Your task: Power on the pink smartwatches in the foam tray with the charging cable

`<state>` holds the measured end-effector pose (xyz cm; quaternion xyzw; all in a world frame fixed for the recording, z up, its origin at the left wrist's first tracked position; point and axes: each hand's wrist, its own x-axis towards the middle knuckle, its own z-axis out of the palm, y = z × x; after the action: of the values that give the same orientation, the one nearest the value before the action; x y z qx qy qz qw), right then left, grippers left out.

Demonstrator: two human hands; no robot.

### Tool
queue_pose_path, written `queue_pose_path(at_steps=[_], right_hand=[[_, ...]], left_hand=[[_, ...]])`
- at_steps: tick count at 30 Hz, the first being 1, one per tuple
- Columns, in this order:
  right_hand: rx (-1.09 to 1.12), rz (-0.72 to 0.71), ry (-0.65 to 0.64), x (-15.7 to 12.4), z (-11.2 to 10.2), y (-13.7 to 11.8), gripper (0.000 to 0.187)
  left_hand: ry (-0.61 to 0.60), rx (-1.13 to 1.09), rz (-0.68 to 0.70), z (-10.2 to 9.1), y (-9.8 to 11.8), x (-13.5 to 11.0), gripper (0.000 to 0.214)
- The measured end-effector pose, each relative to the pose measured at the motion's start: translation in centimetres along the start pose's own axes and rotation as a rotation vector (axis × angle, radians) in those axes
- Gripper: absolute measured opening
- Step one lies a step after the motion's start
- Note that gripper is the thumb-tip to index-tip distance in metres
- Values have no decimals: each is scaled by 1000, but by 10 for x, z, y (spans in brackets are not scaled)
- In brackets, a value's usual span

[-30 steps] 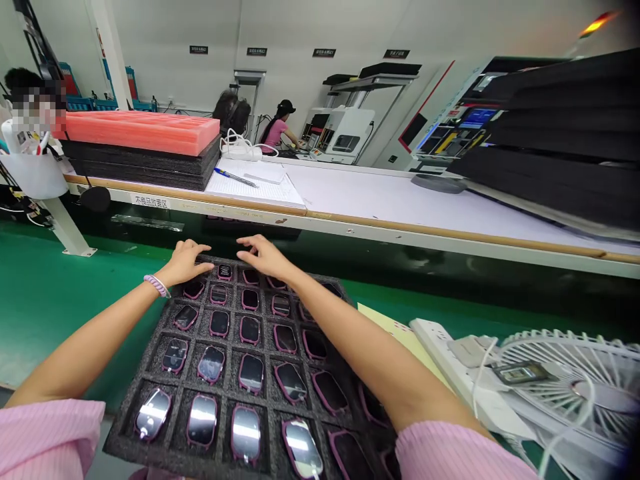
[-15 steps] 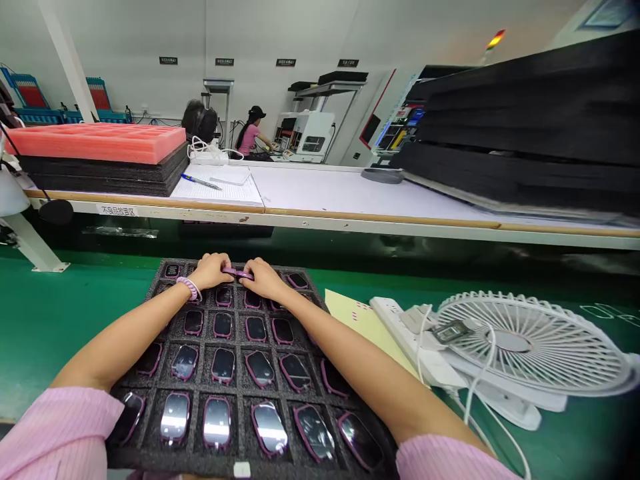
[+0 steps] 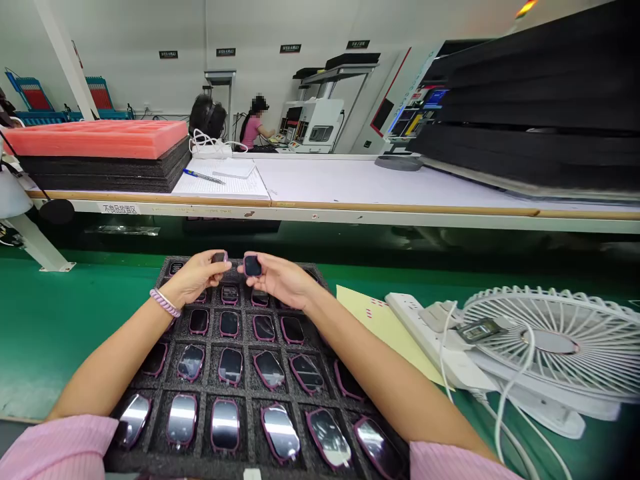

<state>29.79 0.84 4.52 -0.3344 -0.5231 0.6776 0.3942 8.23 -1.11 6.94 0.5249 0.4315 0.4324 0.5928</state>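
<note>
My left hand (image 3: 200, 273) is closed on a purple-rimmed smartwatch body (image 3: 219, 257), seen partly edge-on between thumb and fingers. In my right hand (image 3: 280, 279) is another smartwatch body (image 3: 253, 265), its dark square screen turned toward me. Both hands are above the far rows of a black foam tray (image 3: 246, 395). Rows of purple-framed watch bodies lie screen up in the tray's compartments, such as a watch body (image 3: 225, 425) in the near row. My forearms hide some side compartments.
Right of the tray lie a yellow sheet (image 3: 370, 320), a white power strip (image 3: 415, 333) and a white fan (image 3: 545, 340) with loose cables. A shelf (image 3: 320, 187) behind carries stacked foam trays (image 3: 100, 140), a notebook and a pen. A person sits at a machine beyond.
Both hands have lifted slightly and turned, tilting the two watch bodies so that the right one's screen shows. The view has shifted a little, moving the fan and tray rightward.
</note>
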Motion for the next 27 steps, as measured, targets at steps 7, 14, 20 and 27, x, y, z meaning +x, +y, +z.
queue_pose_path(at_steps=[7,14,20,27], right_hand=[[253,-42,-119,-14,17,-21,42],[212,-85,-158,-23,14,-4,55],[218,-85,-219,-26,14,-6,55],[248,-77,-216,-29,9,-6,53]], left_hand=[[57,102,86,16,14,-13,59],[151,472,320,17,1,-21,50],[156,497,338,18,-1,-24,57],[188,542,304,18,0,-27,54]])
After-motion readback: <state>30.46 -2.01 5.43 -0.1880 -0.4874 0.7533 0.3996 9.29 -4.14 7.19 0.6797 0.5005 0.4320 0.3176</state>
